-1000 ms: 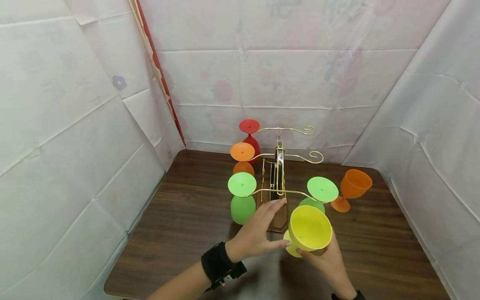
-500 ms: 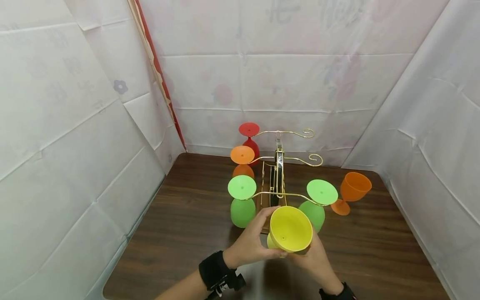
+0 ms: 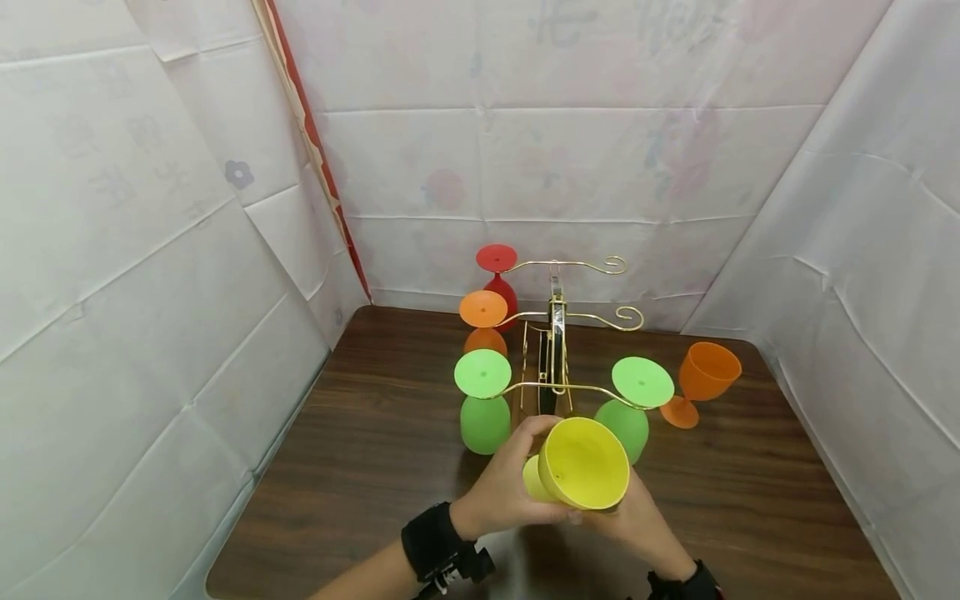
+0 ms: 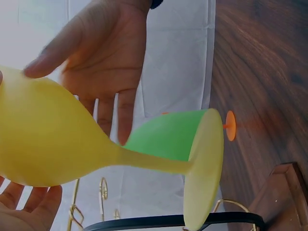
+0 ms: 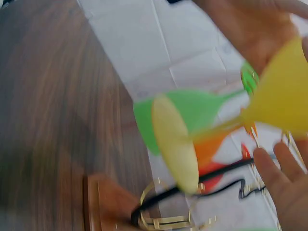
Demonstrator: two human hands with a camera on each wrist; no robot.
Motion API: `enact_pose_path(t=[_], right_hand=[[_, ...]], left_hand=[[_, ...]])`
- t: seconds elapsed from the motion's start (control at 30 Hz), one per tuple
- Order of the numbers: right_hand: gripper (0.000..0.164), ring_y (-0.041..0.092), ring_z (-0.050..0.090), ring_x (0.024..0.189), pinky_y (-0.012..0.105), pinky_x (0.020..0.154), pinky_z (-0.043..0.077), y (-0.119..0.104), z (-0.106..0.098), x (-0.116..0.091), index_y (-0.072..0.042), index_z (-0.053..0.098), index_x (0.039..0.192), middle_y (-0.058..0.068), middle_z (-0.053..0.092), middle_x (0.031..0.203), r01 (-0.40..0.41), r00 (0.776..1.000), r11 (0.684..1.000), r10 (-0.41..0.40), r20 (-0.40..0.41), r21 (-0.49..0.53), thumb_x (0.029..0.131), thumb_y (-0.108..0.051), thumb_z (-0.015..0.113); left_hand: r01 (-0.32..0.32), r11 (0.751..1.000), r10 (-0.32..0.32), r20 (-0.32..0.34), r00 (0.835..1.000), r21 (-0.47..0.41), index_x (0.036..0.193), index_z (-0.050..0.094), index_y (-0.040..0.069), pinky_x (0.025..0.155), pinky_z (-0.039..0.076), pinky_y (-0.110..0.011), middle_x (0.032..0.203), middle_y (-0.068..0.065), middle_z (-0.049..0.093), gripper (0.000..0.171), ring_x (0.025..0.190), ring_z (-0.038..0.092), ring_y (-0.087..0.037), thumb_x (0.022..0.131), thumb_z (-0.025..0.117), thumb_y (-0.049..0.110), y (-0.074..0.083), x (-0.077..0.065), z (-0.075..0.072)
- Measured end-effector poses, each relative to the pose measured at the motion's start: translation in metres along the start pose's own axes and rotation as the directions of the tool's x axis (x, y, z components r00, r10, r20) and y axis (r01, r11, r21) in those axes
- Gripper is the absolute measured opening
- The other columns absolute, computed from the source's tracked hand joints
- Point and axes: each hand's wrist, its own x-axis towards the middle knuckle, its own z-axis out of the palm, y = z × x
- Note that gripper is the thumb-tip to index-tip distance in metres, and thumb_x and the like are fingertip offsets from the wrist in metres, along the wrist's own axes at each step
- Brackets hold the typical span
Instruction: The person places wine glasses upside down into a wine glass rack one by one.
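Note:
A yellow goblet (image 3: 585, 462) is held off the table, mouth up toward the head camera, its foot (image 4: 204, 171) lowest and leaning left. My left hand (image 3: 502, 492) grips its left side, fingers behind and thumb in front. My right hand (image 3: 641, 521) holds the other side; in the left wrist view that right hand (image 4: 106, 53) has its thumb on the bowl and its fingers extended behind. Just beyond stands a gold wire rack (image 3: 556, 333) with curled arms. Green goblets hang upside down from its nearest arm, one left (image 3: 485, 425), one right (image 3: 624, 427).
On the rack's left side an orange goblet (image 3: 486, 340) and a red goblet (image 3: 501, 290) also hang inverted. Another orange goblet (image 3: 708, 375) stands upright at right on the dark wooden table (image 3: 375, 458). White sheeting (image 3: 600, 167) surrounds the back and sides.
The yellow goblet has moved left, in front of the rack, and its foot has swung leftward. My left hand, outstretched beside it before, now grips it together with the right.

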Motion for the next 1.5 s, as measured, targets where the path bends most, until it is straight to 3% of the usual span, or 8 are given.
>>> enact_pose_path(t=[0.2,0.37,0.5,0.67,0.87,1.03,1.4,1.5], right_hand=[[0.066,0.011,0.051,0.116,0.029,0.092,0.046,0.010,-0.026,-0.003,-0.007,0.030,0.145,0.008,0.047,0.134,-0.083,0.988,0.997,0.082,0.130,0.003,0.088,0.003,0.061],[0.046,0.005,0.046,0.121,0.028,0.093,0.045,0.010,-0.034,0.001,-0.006,0.040,0.140,0.014,0.048,0.135,-0.162,0.981,0.986,0.165,0.100,-0.035,0.095,-0.002,0.050],[0.036,0.014,0.061,0.104,0.034,0.082,0.053,0.009,-0.037,0.007,0.000,0.043,0.136,0.013,0.055,0.126,-0.266,0.940,0.948,0.215,0.266,0.172,0.103,-0.010,0.033],[0.047,0.015,0.068,0.080,0.031,0.068,0.056,0.005,-0.037,0.012,0.002,0.047,0.131,0.008,0.067,0.103,-0.360,0.862,0.859,0.156,0.483,0.365,0.105,-0.018,0.013],[0.051,0.008,0.068,0.083,0.023,0.070,0.054,0.001,-0.033,0.015,-0.008,0.049,0.132,-0.001,0.068,0.102,-0.392,0.806,0.805,0.068,0.588,0.445,0.105,-0.026,0.010],[0.052,0.008,0.067,0.082,0.025,0.068,0.055,0.006,-0.029,0.018,-0.002,0.049,0.130,-0.001,0.068,0.101,-0.334,0.791,0.826,-0.015,0.611,0.453,0.104,-0.025,0.009],[0.044,0.015,0.066,0.094,0.031,0.077,0.055,0.007,-0.034,0.016,0.000,0.041,0.138,0.010,0.062,0.117,-0.359,0.789,0.820,0.011,0.615,0.446,0.104,-0.022,0.026],[0.045,0.019,0.063,0.101,0.036,0.082,0.054,0.004,-0.036,0.015,-0.001,0.038,0.141,0.013,0.057,0.126,-0.352,0.807,0.833,0.038,0.590,0.428,0.103,-0.023,0.030]], left_hand=[[-0.178,0.952,0.175,0.036,0.984,0.248,0.137,0.036,0.009,0.096,0.043,-0.033,0.133,-0.008,0.045,0.090,0.116,0.045,-0.020,0.063,0.087,0.021,0.005,-0.002,0.002],[-0.383,0.756,0.347,0.170,0.922,0.531,0.132,0.042,0.007,0.100,0.039,-0.027,0.128,-0.007,0.048,0.089,0.115,0.047,-0.019,0.061,0.086,0.036,0.013,-0.003,0.008],[-0.488,0.578,0.386,0.309,0.869,0.654,0.128,0.051,0.013,0.103,0.036,-0.024,0.123,-0.003,0.053,0.077,0.113,0.049,-0.016,0.064,0.081,0.045,0.020,-0.004,0.014],[-0.548,0.480,0.371,0.408,0.834,0.685,0.125,0.056,0.018,0.107,0.031,-0.024,0.122,-0.001,0.056,0.065,0.116,0.049,-0.016,0.070,0.076,0.044,0.024,-0.006,0.018],[-0.577,0.450,0.377,0.441,0.815,0.681,0.126,0.056,0.020,0.107,0.032,-0.026,0.124,-0.002,0.054,0.060,0.116,0.048,-0.018,0.071,0.077,0.032,0.023,-0.007,0.018],[-0.594,0.435,0.380,0.460,0.803,0.677,0.127,0.055,0.019,0.109,0.030,-0.027,0.128,-0.004,0.054,0.059,0.119,0.048,-0.018,0.073,0.076,0.027,0.020,-0.008,0.019],[-0.647,0.343,0.367,0.537,0.760,0.681,0.130,0.055,0.021,0.112,0.024,-0.029,0.134,-0.002,0.052,0.044,0.126,0.044,-0.017,0.087,0.066,0.025,0.024,-0.011,0.019],[-0.662,0.365,0.346,0.564,0.750,0.655,0.133,0.052,0.020,0.114,0.020,-0.032,0.138,-0.003,0.048,0.051,0.130,0.039,-0.017,0.089,0.061,0.043,0.027,-0.009,0.015]])
